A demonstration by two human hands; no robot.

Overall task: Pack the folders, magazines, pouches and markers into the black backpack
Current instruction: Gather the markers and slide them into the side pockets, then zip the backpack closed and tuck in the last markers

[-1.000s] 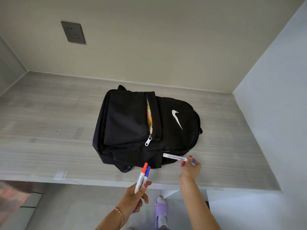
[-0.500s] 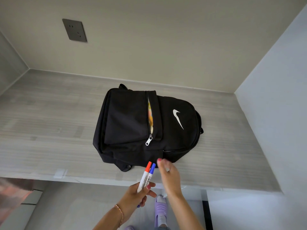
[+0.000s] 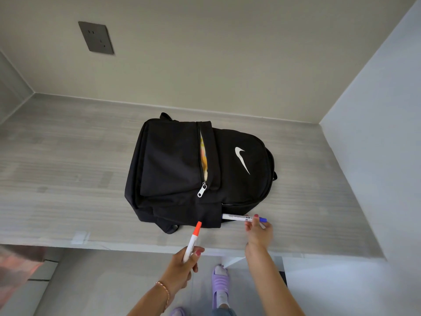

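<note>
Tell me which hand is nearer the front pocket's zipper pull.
Left. The left hand sits below the zipper pull, its orange-capped marker pointing toward it. The right hand is lower right, pushing a blue-capped marker into the backpack's side.

You see one sign you can make out: a white swoosh logo on the black backpack point(image 3: 200, 169), on its panel toward the right edge of the shelf. The blue-capped marker point(image 3: 242, 218) carries dark print, too small to read.

The black backpack point(image 3: 182, 169) lay flat, front pocket unzipped. A blue-capped marker point(image 3: 241, 217) entered its near side; an orange-capped marker point(image 3: 193, 240) tilted nearby.
</note>
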